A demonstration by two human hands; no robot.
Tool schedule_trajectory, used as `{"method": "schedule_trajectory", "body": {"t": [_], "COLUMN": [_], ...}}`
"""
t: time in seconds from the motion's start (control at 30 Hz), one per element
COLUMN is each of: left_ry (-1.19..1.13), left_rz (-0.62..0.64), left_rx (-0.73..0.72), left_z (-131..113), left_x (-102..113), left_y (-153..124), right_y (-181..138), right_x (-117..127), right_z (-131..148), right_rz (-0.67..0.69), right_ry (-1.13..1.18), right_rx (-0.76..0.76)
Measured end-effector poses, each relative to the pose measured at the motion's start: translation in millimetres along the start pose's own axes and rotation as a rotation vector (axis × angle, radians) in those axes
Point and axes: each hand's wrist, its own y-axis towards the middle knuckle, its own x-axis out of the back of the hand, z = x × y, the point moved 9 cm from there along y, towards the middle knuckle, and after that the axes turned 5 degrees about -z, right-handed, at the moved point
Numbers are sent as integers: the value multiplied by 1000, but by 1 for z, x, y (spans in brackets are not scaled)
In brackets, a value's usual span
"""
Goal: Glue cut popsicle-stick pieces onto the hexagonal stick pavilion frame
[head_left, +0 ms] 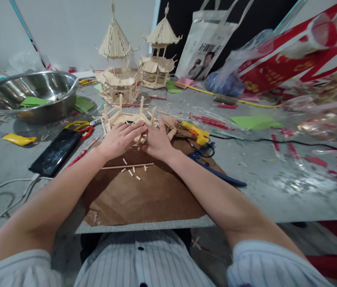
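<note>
A small frame built of thin wooden sticks [129, 116], with short posts standing up around its rim, sits at the far edge of a brown paper sheet [144, 199]. My left hand [119, 139] is closed on its near side, fingers pointing right. Close beside it, my right hand [158, 142] grips the same near side, its fingertips almost meeting the left ones. What lies between the fingertips is mostly hidden. In front of the hands, a long thin stick [128, 166] and several short cut stick pieces [131, 172] lie on the paper.
Two stick pagodas [117, 52] stand behind. At left are a steel bowl [27, 113], a black phone [56, 151] and orange-handled pliers [87, 132]. A yellow glue gun [198, 133] and dark blue cutting tool [216, 169] lie right; a black cable [276, 140] runs across the table.
</note>
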Motion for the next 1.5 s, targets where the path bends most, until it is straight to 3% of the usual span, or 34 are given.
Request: {"method": "schedule_trajectory", "body": {"t": [0.17,0.33,0.6,0.73,0.9,1.0,1.1,1.17,1.3,1.5], "left_ry": [-32,-34,11,94,18,-143,-199,-185,-138,121], "left_rz": [14,-20,-263,-381,-441,-551,-629,-583,-360,-57], "left_rx": [8,-11,306,382,566,857,1072,1111,1076,790], "left_z": [0,-2,45,62,86,114,127,125,107,76], "left_x": [2,18,71,90,81,65,51,45,38,31], "left_y": [1,2,-9,-18,-42,-74,-100,-104,-97,-77], "right_y": [0,0,-3,-3,-3,-3,-3,-3,-3,-4], "right_x": [0,-3,0,0,-3,-3,-2,-2,-4,-6], "right_z": [1,-2,-8,-12,-17,-17,-17,-17,-19,-20], "right_rz": [12,9,-36,-45,-36,-26,-31,-38,-48,-62], "right_ry": [-12,-13,48,48,36,24,29,40,47,38], "right_rx": [11,15,8,13,14,20,31,33,32,42]}}
